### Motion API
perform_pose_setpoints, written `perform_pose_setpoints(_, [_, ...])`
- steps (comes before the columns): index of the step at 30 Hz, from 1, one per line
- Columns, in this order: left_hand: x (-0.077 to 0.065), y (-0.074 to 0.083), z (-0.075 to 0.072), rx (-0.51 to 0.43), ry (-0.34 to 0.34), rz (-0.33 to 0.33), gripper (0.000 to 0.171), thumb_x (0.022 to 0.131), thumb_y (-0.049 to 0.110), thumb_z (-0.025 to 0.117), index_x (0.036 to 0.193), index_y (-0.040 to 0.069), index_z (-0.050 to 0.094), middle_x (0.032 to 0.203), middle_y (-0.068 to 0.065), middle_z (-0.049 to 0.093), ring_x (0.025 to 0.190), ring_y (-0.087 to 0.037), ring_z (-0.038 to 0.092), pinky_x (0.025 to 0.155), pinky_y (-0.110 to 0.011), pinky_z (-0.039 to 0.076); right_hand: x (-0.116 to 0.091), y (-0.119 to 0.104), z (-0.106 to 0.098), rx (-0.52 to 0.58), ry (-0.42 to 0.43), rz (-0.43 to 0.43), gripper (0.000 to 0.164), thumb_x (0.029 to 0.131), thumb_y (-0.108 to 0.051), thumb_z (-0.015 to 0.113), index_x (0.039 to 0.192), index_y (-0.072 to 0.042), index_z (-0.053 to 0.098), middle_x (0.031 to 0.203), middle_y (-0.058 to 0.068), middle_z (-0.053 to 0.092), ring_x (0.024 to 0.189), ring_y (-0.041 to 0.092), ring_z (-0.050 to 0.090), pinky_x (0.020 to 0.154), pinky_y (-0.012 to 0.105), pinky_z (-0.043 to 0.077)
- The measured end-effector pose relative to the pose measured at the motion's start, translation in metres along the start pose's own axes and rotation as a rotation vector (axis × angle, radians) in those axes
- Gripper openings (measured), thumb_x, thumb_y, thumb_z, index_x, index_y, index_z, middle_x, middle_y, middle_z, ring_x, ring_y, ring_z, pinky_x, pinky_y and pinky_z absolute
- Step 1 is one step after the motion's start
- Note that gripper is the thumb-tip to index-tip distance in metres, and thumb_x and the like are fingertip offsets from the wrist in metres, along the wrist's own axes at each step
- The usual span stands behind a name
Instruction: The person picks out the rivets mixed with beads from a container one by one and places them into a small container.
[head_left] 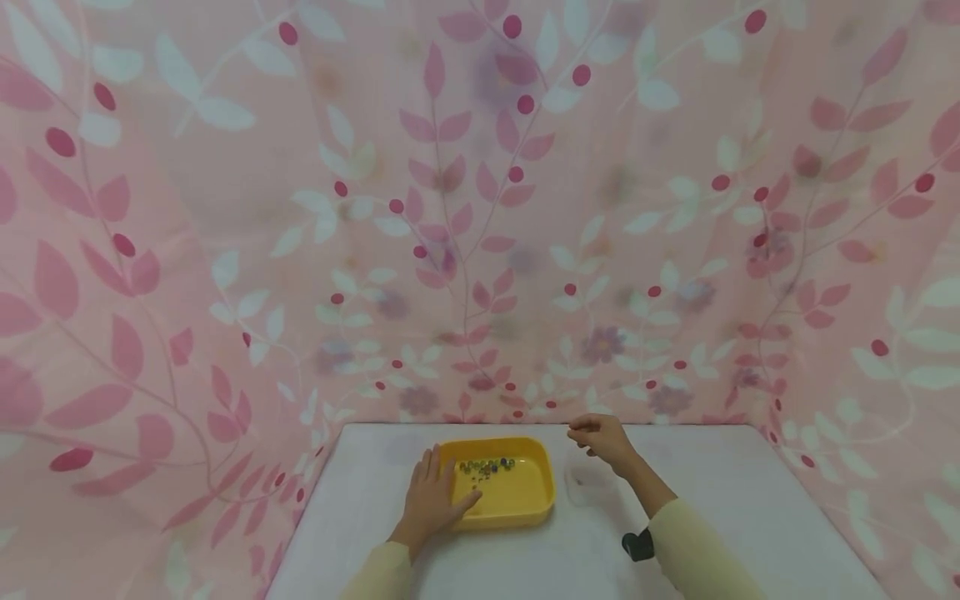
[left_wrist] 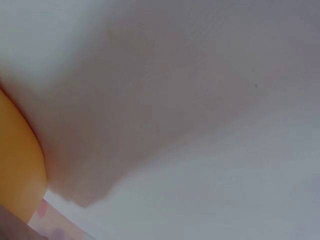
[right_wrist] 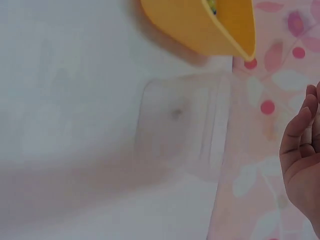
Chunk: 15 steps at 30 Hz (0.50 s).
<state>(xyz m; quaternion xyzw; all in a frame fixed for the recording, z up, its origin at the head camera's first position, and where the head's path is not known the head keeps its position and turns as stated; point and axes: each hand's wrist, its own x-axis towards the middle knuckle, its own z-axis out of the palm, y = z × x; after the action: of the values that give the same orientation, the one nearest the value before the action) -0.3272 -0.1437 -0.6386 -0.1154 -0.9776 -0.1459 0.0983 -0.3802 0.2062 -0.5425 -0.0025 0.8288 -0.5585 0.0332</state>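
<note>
A yellow tray (head_left: 517,498) holds several glass marbles (head_left: 487,465), greenish and dark blue, plus smaller brownish bits (head_left: 480,479). My left hand (head_left: 431,497) rests on the tray's left side, fingers extended and thumb spread over the rim. To the right of the tray, my right hand (head_left: 603,440) is raised above the table, fingertips drawn together; whether something tiny is between them is unclear. Below it stands a clear plastic container (right_wrist: 165,135) with a small dark spot (right_wrist: 176,113) inside. The left wrist view mostly shows the table and the tray's outer wall (left_wrist: 20,160).
The white table (head_left: 540,567) ends at a pink leaf-patterned curtain (head_left: 465,250) behind and at both sides. A dark object (head_left: 638,546) shows beside the right sleeve. The clear container sits close to the table's far edge.
</note>
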Motion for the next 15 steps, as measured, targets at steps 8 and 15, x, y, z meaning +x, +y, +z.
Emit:
perform_pose_setpoints(8, [0.009,0.002,-0.011,-0.021,0.009,0.017,0.097,0.083,0.075,0.054,0.144,0.000,0.045,0.159,-0.029,0.023,0.147,-0.047,0.023,0.119,-0.058,0.021,-0.008,0.009,-0.031,-0.024,0.041,0.000,0.027,0.090,-0.022,0.073,0.107,-0.002,0.070,0.097,0.009,0.073,0.082,0.020,0.064,0.071,0.037,0.057])
perform_pose_setpoints(15, [0.000,0.000,-0.003,-0.011,-0.011,-0.002,0.099,0.083,0.076,0.053,0.146,0.001,0.043,0.160,-0.027,0.024,0.147,-0.045,0.023,0.119,-0.057,0.022,-0.021,0.024,-0.035,-0.006,0.027,-0.019,0.028,0.091,-0.019,0.072,0.109,0.003,0.068,0.099,0.017,0.072,0.081,0.022,0.064,0.069,0.038,0.055])
